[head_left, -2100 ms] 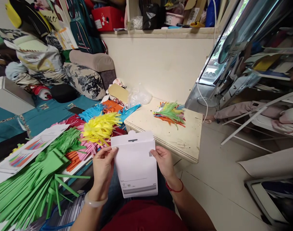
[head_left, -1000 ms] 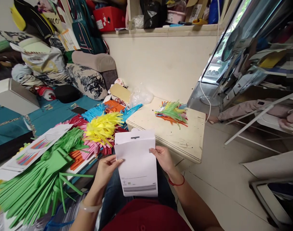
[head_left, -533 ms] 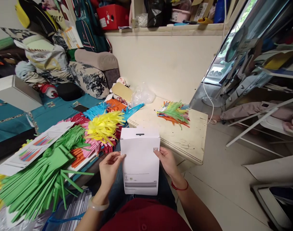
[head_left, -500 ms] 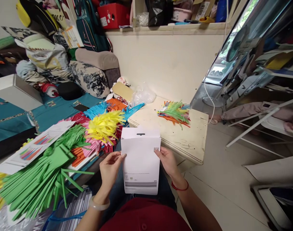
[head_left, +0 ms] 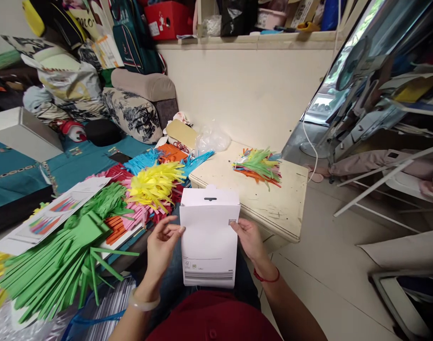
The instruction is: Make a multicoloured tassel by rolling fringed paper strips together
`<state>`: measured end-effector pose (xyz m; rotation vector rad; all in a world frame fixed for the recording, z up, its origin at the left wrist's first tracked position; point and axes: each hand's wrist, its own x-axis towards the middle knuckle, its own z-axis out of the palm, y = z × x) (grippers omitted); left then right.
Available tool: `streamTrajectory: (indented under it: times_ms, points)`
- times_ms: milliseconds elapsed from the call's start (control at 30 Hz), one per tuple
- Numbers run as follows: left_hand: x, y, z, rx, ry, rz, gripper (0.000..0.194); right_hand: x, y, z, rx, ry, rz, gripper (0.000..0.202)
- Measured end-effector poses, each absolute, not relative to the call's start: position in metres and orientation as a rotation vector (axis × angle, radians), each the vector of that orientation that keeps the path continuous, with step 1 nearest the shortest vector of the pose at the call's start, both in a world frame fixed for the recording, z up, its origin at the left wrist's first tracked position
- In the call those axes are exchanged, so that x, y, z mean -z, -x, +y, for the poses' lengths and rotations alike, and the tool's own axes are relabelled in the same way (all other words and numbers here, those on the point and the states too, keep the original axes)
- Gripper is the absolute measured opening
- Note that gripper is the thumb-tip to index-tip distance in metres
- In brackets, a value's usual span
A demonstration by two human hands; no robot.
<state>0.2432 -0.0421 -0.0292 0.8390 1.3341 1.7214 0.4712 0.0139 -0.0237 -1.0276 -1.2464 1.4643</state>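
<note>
A white cardboard box [head_left: 209, 239] stands upright over my lap, its hang-hole flap at the top and small print and grey stripes near the bottom. My right hand [head_left: 250, 237] grips its right edge, thumb on the front near a small printed square. At the left edge my left hand [head_left: 163, 244] pinches the side between thumb and curled fingers. Left of the box lie bundles of cut paper strips: yellow strips [head_left: 154, 184], green strips [head_left: 60, 263] and pink strips [head_left: 140, 215]. A printed sheet [head_left: 49, 215] with pictures of coloured tassels rests on the green ones.
A cream wooden stool-like table [head_left: 273, 208] stands ahead, carrying a mixed-colour strip bundle [head_left: 259, 166] and a clear plastic bag [head_left: 212, 137]. Bottom left is a blue-edged bag [head_left: 106, 303] of papers. A white box [head_left: 24, 135] sits on the teal sofa cover. A white-legged rack [head_left: 390, 180] is right.
The box's top opening and flap have shifted slightly up and to the right. Both hands keep nearly the same places at its edges.
</note>
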Motion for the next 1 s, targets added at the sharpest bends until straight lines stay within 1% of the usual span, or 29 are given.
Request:
streamTrajectory:
  times_ms: [167, 333, 467, 567, 700, 800, 933, 1000]
  points:
    - [0.033, -0.233, -0.036, -1.626, -0.732, 1.334, 0.037, 0.022, -0.471, 0.017, -1.423, 1.025, -1.290, 0.034]
    - [0.019, -0.232, -0.038, -1.558, -0.867, 1.285, 0.028, 0.017, -0.470, 0.029, -1.400, 0.967, -1.239, 0.032]
    - [0.001, -0.233, -0.033, -1.521, -0.988, 1.367, 0.031, 0.015, -0.468, 0.030, -1.311, 0.979, -1.218, 0.034]
    - [-0.001, -0.233, -0.029, -1.561, -1.028, 1.456, 0.029, 0.008, -0.469, 0.030, -1.341, 0.930, -1.234, 0.030]
    - [0.002, -0.231, -0.028, -1.548, -1.095, 1.379, 0.026, -0.001, -0.470, 0.036, -1.412, 0.894, -1.245, 0.034]
    - [-0.001, -0.228, -0.027, -1.502, -1.153, 1.322, 0.023, -0.001, -0.468, 0.039, -1.364, 0.917, -1.239, 0.032]
    - [-0.011, -0.223, -0.021, -1.499, -1.178, 1.346, 0.028, -0.004, -0.470, 0.037, -1.272, 0.917, -1.267, 0.031]
    - [-0.016, -0.222, -0.019, -1.517, -1.173, 1.379, 0.026, -0.009, -0.473, 0.036, -1.263, 0.928, -1.347, 0.030]
